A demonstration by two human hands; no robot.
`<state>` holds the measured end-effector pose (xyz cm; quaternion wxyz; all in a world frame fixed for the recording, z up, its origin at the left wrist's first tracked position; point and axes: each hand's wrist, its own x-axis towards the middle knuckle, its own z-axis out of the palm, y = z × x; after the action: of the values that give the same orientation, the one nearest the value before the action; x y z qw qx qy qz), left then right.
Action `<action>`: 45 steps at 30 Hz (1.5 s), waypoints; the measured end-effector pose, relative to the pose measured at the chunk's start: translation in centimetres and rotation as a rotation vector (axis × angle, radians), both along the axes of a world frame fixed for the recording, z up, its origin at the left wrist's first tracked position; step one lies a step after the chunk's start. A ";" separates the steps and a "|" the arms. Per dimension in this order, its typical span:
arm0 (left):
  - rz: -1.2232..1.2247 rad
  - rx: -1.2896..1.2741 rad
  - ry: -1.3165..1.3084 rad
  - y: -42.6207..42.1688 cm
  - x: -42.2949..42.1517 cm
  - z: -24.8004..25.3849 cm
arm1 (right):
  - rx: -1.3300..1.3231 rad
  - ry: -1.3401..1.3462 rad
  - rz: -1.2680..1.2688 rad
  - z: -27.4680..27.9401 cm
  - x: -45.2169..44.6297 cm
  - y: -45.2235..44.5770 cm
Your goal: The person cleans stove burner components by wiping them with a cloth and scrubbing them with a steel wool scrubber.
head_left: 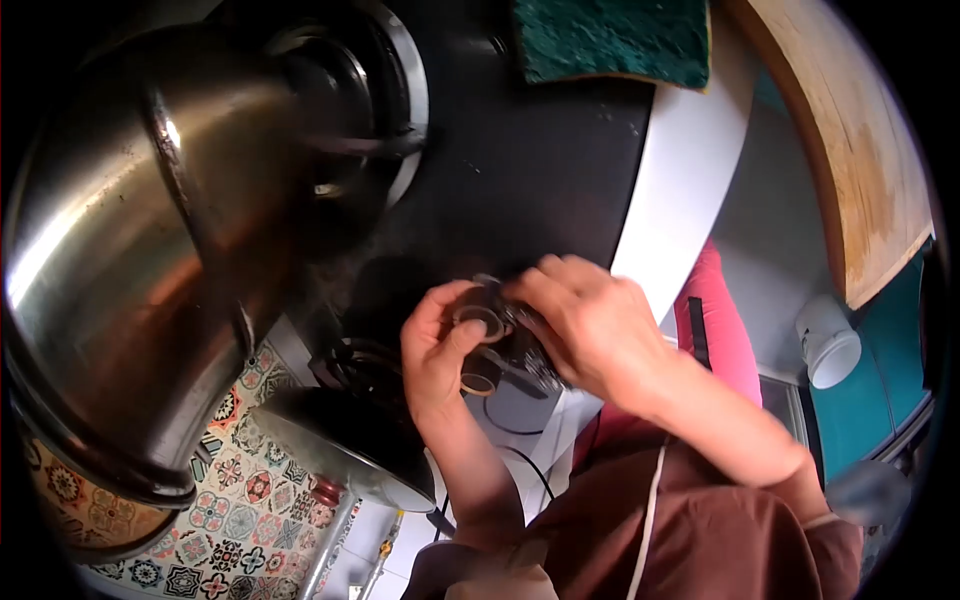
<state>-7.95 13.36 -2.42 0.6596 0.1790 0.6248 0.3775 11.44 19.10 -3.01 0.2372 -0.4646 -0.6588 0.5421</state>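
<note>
Dark and glinting, the blurred object (526,352) has a ring-shaped end (478,309).

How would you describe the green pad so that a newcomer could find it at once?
Start from the broad black surface. At the picture's top edge, left of the curved wooden piece, look for the green pad. Its rough dark-green face and thin yellowish rim set it apart from both.

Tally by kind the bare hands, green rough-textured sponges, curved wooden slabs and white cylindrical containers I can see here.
Bare left hand and right hand: 2
Green rough-textured sponge: 1
Curved pale wooden slab: 1
White cylindrical container: 1
Total: 5
</note>
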 end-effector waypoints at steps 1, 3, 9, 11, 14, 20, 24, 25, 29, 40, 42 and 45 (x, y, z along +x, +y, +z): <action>-0.005 0.003 0.007 0.2 0.2 0.1 | -0.002 -0.018 -0.033 0.0 -0.3 -0.7; -0.020 0.009 0.014 -0.1 -0.2 0.0 | 0.040 0.013 -0.094 -0.4 -0.9 -0.6; 0.011 0.013 -0.011 0.0 -0.1 0.1 | 0.107 0.037 0.019 -0.6 -1.5 1.8; -0.027 0.009 -0.030 0.0 -0.2 0.1 | 0.054 0.013 0.042 -0.3 -0.1 0.5; -0.051 0.023 -0.013 -0.1 -0.4 -0.1 | 0.025 0.014 -0.003 -0.3 -0.6 0.1; 0.017 0.024 -0.016 -0.1 -0.1 -0.1 | 0.038 0.043 0.119 -0.6 -1.5 2.5; -0.004 0.002 -0.036 0.2 -0.2 0.1 | -0.003 0.046 0.027 -0.2 0.4 -0.4; -0.017 0.033 -0.004 0.1 0.0 0.0 | 0.031 0.046 0.022 -0.2 0.2 0.0; -0.006 0.076 0.029 0.5 0.5 0.1 | 0.163 0.072 0.053 -1.0 -2.8 3.0; 0.023 0.072 0.040 0.4 0.5 0.1 | 0.147 0.005 0.125 -0.6 -2.5 3.3; 0.012 0.064 0.026 0.0 0.1 -0.2 | 0.135 -0.021 0.189 -0.6 -2.6 3.6; -0.002 0.051 -0.054 0.0 -0.1 0.0 | 0.027 -0.009 0.131 -0.3 0.2 0.3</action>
<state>-8.07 13.38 -2.47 0.6718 0.1860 0.5967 0.3976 11.61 19.36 -3.30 0.2044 -0.4199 -0.6960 0.5454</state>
